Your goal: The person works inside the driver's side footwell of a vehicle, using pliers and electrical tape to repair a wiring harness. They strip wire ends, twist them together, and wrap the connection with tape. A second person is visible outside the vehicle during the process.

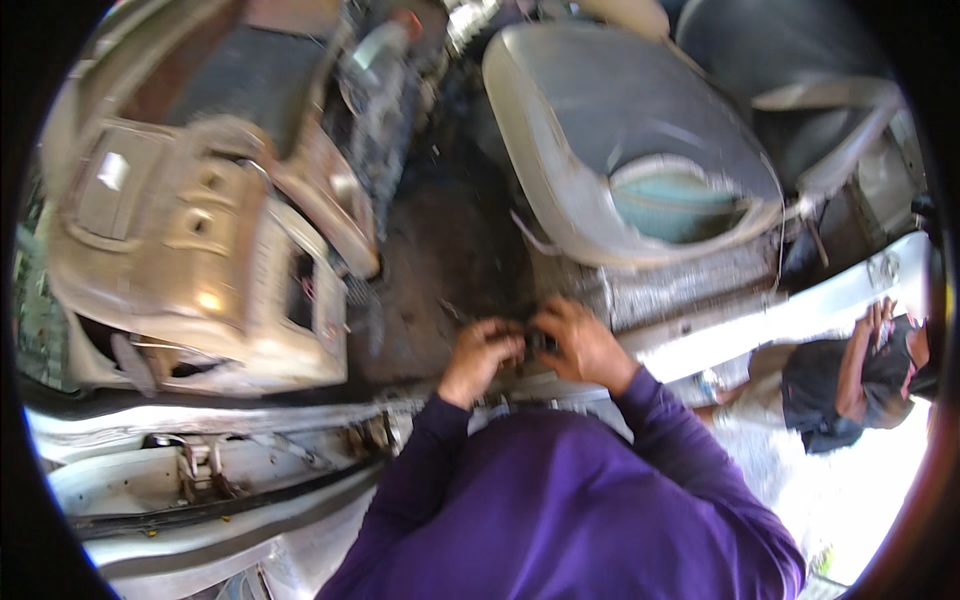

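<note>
Both my hands meet in front of me, over the door opening of a worn vehicle cabin. My left hand (480, 358) has its fingers bent and closed in from the left. From the right, my right hand (582, 345) curls its fingers toward the left one. A small dark piece (541, 343) shows between the fingertips of both hands; blur and the fingers hide its kind. Beneath and beyond the hands lies the dirty dark brown cabin floor (450, 265).
A torn grey seat (600, 90) stands at far right, a second seat (790, 55) behind it. Left is a beige dashboard (190, 285). The pale door sill (720, 330) runs along the right; an open door (150, 475) is at lower left. Another person (830, 385) stands outside at right.
</note>
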`<control>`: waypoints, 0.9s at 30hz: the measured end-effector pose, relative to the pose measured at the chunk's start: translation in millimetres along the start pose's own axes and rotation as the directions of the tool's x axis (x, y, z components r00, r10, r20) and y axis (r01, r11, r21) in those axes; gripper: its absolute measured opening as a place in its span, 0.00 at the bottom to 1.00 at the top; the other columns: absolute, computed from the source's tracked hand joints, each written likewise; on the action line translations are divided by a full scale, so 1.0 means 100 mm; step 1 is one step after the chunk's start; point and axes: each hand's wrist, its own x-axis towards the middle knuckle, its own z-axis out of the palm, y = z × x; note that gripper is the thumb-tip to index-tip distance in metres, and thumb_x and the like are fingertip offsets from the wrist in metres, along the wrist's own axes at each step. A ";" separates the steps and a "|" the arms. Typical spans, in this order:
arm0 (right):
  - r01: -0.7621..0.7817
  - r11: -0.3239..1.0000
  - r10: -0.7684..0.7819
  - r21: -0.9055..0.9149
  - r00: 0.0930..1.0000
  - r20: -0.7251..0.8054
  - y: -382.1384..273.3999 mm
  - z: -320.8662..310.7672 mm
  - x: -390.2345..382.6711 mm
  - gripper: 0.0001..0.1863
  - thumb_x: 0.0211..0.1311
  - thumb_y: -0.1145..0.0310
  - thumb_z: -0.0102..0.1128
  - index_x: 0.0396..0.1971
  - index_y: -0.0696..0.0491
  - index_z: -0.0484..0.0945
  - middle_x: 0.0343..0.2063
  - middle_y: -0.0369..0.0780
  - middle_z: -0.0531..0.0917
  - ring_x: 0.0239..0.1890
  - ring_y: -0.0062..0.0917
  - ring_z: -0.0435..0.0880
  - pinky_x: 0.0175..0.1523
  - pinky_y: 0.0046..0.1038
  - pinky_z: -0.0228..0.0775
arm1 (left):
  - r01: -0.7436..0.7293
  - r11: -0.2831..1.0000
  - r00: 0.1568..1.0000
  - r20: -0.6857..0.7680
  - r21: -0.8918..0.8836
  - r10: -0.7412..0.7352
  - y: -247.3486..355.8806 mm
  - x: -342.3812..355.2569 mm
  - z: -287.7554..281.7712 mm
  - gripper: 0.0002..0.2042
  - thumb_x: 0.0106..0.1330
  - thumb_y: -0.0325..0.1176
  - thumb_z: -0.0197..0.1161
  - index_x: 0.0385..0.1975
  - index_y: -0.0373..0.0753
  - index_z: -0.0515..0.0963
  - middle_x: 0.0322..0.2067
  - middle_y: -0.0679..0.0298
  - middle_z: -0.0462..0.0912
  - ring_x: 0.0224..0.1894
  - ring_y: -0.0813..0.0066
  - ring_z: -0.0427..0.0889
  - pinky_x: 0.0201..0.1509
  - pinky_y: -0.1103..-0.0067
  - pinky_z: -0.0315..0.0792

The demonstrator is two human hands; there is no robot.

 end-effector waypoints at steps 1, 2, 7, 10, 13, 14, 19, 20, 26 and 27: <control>-0.026 0.999 0.027 -0.020 0.998 0.053 -0.10 -0.11 0.06 0.28 0.50 0.64 0.72 0.53 0.53 0.78 0.51 0.50 0.80 0.57 0.49 0.77 0.61 0.46 0.70 | 0.047 0.997 0.999 -0.025 -0.057 -0.048 0.01 -0.03 -0.04 0.10 0.64 0.27 0.67 0.44 0.31 0.82 0.32 0.63 0.86 0.32 0.77 0.83 0.38 0.81 0.76; 0.013 0.999 -0.014 0.030 0.999 0.051 -0.19 -0.26 0.12 0.26 0.51 0.67 0.72 0.52 0.55 0.78 0.48 0.49 0.80 0.55 0.48 0.78 0.60 0.45 0.71 | 0.084 0.987 0.996 -0.004 -0.134 -0.085 0.02 -0.07 -0.11 0.11 0.64 0.26 0.67 0.45 0.31 0.81 0.35 0.63 0.86 0.34 0.76 0.84 0.39 0.81 0.77; 0.413 0.909 -0.393 0.047 0.890 -0.232 -0.38 -1.27 0.79 0.17 0.56 0.71 0.68 0.46 0.55 0.78 0.43 0.47 0.80 0.48 0.47 0.81 0.52 0.42 0.77 | 0.035 0.985 0.991 -0.118 -0.169 -0.056 -0.05 -0.29 -0.47 0.12 0.65 0.26 0.69 0.46 0.31 0.80 0.36 0.61 0.84 0.35 0.75 0.84 0.41 0.80 0.79; 0.371 0.926 -0.374 -0.073 0.870 -0.322 -0.27 -1.72 1.51 0.13 0.60 0.72 0.62 0.45 0.59 0.81 0.40 0.49 0.85 0.45 0.44 0.85 0.52 0.39 0.77 | -0.034 0.985 0.983 -0.186 -0.170 0.002 -0.11 -0.44 -0.63 0.10 0.64 0.25 0.70 0.43 0.32 0.79 0.36 0.61 0.84 0.35 0.75 0.84 0.39 0.80 0.78; 0.117 0.991 -0.129 -0.065 0.967 -0.219 -0.05 -1.87 2.46 0.12 0.62 0.71 0.60 0.43 0.61 0.82 0.37 0.49 0.87 0.41 0.38 0.86 0.47 0.37 0.77 | -0.032 0.991 0.965 -0.262 -0.133 -0.004 -0.18 -0.60 -0.70 0.10 0.63 0.25 0.70 0.42 0.34 0.79 0.33 0.63 0.84 0.34 0.75 0.84 0.39 0.80 0.77; 0.030 0.988 0.000 0.149 0.981 -0.193 0.07 -1.89 2.71 0.12 0.63 0.71 0.60 0.44 0.60 0.82 0.38 0.48 0.87 0.41 0.38 0.86 0.47 0.36 0.78 | -0.041 0.992 0.959 -0.285 -0.120 0.006 -0.20 -0.65 -0.70 0.10 0.63 0.25 0.70 0.42 0.34 0.79 0.32 0.64 0.84 0.34 0.75 0.84 0.39 0.80 0.77; -0.175 0.518 0.427 0.837 0.901 -0.075 0.48 -1.68 3.78 0.14 0.61 0.68 0.61 0.42 0.61 0.83 0.37 0.51 0.87 0.42 0.40 0.87 0.46 0.36 0.79 | 0.032 0.989 0.898 -0.430 -0.141 -0.091 -0.28 -0.97 -0.63 0.09 0.63 0.25 0.70 0.40 0.34 0.79 0.34 0.63 0.84 0.35 0.74 0.84 0.43 0.78 0.78; -0.170 0.486 0.453 0.857 0.888 -0.082 0.53 -1.65 3.94 0.14 0.61 0.68 0.61 0.42 0.61 0.83 0.37 0.51 0.87 0.42 0.40 0.87 0.46 0.36 0.79 | -0.013 0.981 0.886 -0.457 -0.193 -0.078 -0.30 -1.04 -0.59 0.15 0.62 0.27 0.69 0.47 0.30 0.79 0.38 0.60 0.84 0.39 0.71 0.83 0.46 0.75 0.76; -0.213 0.668 0.481 0.713 0.855 -0.195 0.80 -1.57 4.70 0.14 0.61 0.67 0.61 0.41 0.61 0.83 0.37 0.52 0.87 0.42 0.42 0.87 0.46 0.38 0.79 | -0.011 0.993 0.803 -0.593 -0.116 -0.061 -0.38 -1.24 -0.59 0.15 0.61 0.28 0.70 0.46 0.30 0.80 0.37 0.60 0.83 0.39 0.71 0.83 0.43 0.76 0.78; -0.231 0.729 0.458 0.644 0.864 -0.209 0.83 -1.57 4.79 0.14 0.61 0.67 0.61 0.41 0.61 0.83 0.37 0.52 0.87 0.41 0.42 0.87 0.46 0.38 0.79 | -0.005 0.990 0.792 -0.606 -0.139 -0.081 -0.39 -1.24 -0.58 0.15 0.61 0.27 0.70 0.46 0.30 0.80 0.37 0.60 0.83 0.40 0.71 0.83 0.43 0.76 0.79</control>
